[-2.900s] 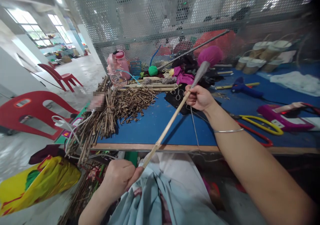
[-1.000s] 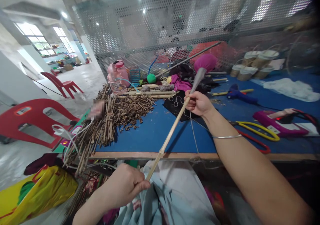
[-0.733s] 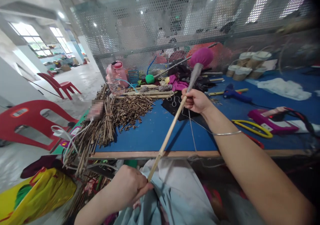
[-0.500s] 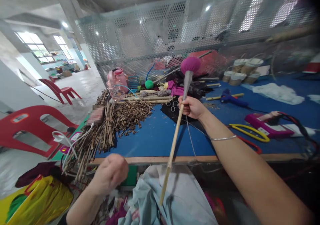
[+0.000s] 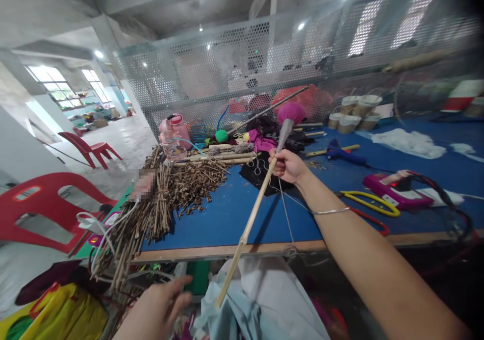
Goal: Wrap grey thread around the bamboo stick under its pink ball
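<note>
Cloth (image 5: 236,304): pale blue, draped across the lap.
Left grip (image 5: 162,299): fingers spread, near the lower end of the stick (image 5: 253,214) but apart from it.
Stick: slanting up from above the lap, over the front edge of the blue surface (image 5: 212,231).
Right grip (image 5: 287,166): pinching the stick just below its grey wrap (image 5: 285,133).
Twigs (image 5: 161,206): heaped along the surface's left side.
Glue gun (image 5: 344,155): lying at right.
Ball (image 5: 291,112): magenta, atop the wrap.
Screen (image 5: 215,70): perforated, standing behind.
</note>
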Available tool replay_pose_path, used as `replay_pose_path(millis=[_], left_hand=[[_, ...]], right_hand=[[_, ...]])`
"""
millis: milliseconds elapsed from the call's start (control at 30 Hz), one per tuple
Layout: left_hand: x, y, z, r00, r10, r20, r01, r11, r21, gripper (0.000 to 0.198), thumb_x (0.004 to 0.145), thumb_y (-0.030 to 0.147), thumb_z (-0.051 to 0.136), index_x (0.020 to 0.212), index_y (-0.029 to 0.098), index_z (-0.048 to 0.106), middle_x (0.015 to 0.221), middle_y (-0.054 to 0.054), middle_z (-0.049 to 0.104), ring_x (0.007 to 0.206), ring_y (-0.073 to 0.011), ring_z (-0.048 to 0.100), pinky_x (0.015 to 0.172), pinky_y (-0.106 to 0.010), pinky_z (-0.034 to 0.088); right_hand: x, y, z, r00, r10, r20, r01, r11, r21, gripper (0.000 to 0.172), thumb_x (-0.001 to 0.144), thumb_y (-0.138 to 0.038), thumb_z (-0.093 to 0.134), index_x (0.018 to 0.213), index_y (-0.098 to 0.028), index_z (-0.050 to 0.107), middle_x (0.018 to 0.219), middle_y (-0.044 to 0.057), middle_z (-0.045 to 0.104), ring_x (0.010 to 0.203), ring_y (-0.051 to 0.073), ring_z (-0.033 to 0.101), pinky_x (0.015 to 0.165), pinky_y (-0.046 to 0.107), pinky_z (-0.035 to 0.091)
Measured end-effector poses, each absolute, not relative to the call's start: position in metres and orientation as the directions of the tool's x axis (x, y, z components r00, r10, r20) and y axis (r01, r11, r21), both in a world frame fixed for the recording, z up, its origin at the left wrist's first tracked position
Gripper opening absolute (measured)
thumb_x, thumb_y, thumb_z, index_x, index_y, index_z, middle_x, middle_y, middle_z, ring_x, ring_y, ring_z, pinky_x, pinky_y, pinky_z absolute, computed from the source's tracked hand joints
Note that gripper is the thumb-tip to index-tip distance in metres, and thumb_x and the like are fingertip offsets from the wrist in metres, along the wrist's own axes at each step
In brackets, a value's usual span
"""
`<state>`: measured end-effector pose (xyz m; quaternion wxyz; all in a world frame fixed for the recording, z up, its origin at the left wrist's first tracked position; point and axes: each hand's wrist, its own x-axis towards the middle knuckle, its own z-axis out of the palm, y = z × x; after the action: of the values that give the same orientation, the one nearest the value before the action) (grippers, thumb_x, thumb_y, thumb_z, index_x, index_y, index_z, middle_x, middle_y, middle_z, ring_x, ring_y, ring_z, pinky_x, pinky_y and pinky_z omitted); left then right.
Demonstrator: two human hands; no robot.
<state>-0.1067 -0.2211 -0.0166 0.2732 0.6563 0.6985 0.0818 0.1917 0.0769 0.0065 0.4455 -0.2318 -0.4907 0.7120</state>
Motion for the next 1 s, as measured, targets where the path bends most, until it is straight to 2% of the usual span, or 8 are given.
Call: replay_pose_path(millis=[67, 133, 233, 367, 633, 733, 867, 1000], left_hand=[[-0.090, -0.207, -0.010, 0.046, 0.964, -0.261, 0.693, 0.158, 0.704, 0.045, 0.083, 0.048, 0.039, 0.107, 0.017, 0.062, 0.081, -0.008, 0.067, 0.068, -0.0167, 0.060, 0.062, -0.024, 0.045], [-0.074, -0.195, -0.012, 0.178, 0.924, -0.337, 0.474, 0.220, 0.853, 0.050, 0.081, 0.055, 0.042, 0.089, 0.012, 0.065, 0.073, -0.007, 0.065, 0.061, -0.0133, 0.056, 0.056, -0.022, 0.043], [-0.061, -0.183, -0.027, 0.330, 0.824, -0.461, 0.179, 0.425, 0.888, 0.054, 0.065, 0.063, 0.058, 0.065, 0.009, 0.061, 0.052, -0.003, 0.057, 0.040, -0.0072, 0.045, 0.040, -0.018, 0.034], [-0.065, -0.183, -0.035, 0.460, 0.765, -0.452, 0.016, 0.501, 0.865, 0.045, 0.059, 0.050, 0.072, 0.073, 0.008, 0.066, 0.060, -0.006, 0.063, 0.045, -0.0077, 0.052, 0.043, -0.018, 0.039], [-0.078, -0.190, -0.034, 0.494, 0.770, -0.403, -0.066, 0.496, 0.866, 0.049, 0.054, 0.040, 0.078, 0.091, 0.009, 0.068, 0.065, -0.004, 0.061, 0.051, -0.0079, 0.053, 0.050, -0.019, 0.042], [-0.086, -0.191, -0.042, 0.319, 0.855, -0.409, 0.066, 0.411, 0.909, 0.054, 0.062, 0.041, 0.073, 0.104, 0.010, 0.062, 0.065, -0.002, 0.060, 0.050, -0.0079, 0.051, 0.049, -0.020, 0.041], [-0.093, -0.189, -0.035, 0.023, 0.924, -0.381, 0.284, 0.360, 0.889, 0.049, 0.081, 0.050, 0.047, 0.106, 0.009, 0.059, 0.053, 0.003, 0.052, 0.041, -0.0060, 0.040, 0.041, -0.018, 0.030], [-0.074, -0.167, -0.002, -0.053, 0.989, -0.138, 0.362, 0.148, 0.920, 0.044, 0.081, 0.047, 0.048, 0.104, 0.011, 0.059, 0.058, 0.002, 0.051, 0.050, -0.0084, 0.045, 0.047, -0.020, 0.035]], right_hand=[[0.191, 0.077, 0.006, -0.495, 0.861, 0.120, -0.416, -0.113, -0.902, 0.014, 0.060, -0.020, 0.047, 0.066, -0.021, 0.035, 0.039, -0.011, 0.024, 0.034, 0.005, 0.009, 0.033, 0.015, 0.010], [0.192, 0.076, 0.006, -0.495, 0.860, 0.124, -0.423, -0.114, -0.899, 0.013, 0.060, -0.020, 0.047, 0.066, -0.021, 0.035, 0.039, -0.010, 0.024, 0.034, 0.005, 0.009, 0.033, 0.015, 0.011], [0.196, 0.075, 0.005, -0.500, 0.858, 0.117, -0.413, -0.117, -0.903, 0.013, 0.061, -0.020, 0.046, 0.065, -0.021, 0.035, 0.040, -0.010, 0.024, 0.034, 0.006, 0.010, 0.033, 0.015, 0.011], [0.200, 0.076, 0.004, -0.496, 0.861, 0.117, -0.401, -0.108, -0.910, 0.012, 0.060, -0.021, 0.047, 0.065, -0.021, 0.035, 0.040, -0.009, 0.023, 0.034, 0.006, 0.011, 0.032, 0.016, 0.012], [0.203, 0.080, 0.000, -0.483, 0.869, 0.110, -0.419, -0.119, -0.900, 0.012, 0.061, -0.022, 0.048, 0.063, -0.021, 0.037, 0.042, -0.009, 0.020, 0.036, 0.006, 0.009, 0.034, 0.017, 0.009], [0.205, 0.079, -0.001, -0.481, 0.870, 0.109, -0.418, -0.118, -0.901, 0.012, 0.061, -0.022, 0.049, 0.063, -0.021, 0.037, 0.043, -0.009, 0.019, 0.037, 0.006, 0.009, 0.034, 0.017, 0.010], [0.200, 0.076, 0.000, -0.529, 0.842, 0.104, -0.402, -0.141, -0.905, 0.011, 0.061, -0.020, 0.049, 0.065, -0.021, 0.038, 0.042, -0.009, 0.022, 0.036, 0.005, 0.011, 0.033, 0.016, 0.012], [0.179, 0.065, 0.004, -0.531, 0.844, 0.079, -0.357, -0.138, -0.924, 0.012, 0.060, -0.017, 0.048, 0.066, -0.020, 0.039, 0.041, -0.010, 0.025, 0.034, 0.004, 0.012, 0.032, 0.014, 0.011]])
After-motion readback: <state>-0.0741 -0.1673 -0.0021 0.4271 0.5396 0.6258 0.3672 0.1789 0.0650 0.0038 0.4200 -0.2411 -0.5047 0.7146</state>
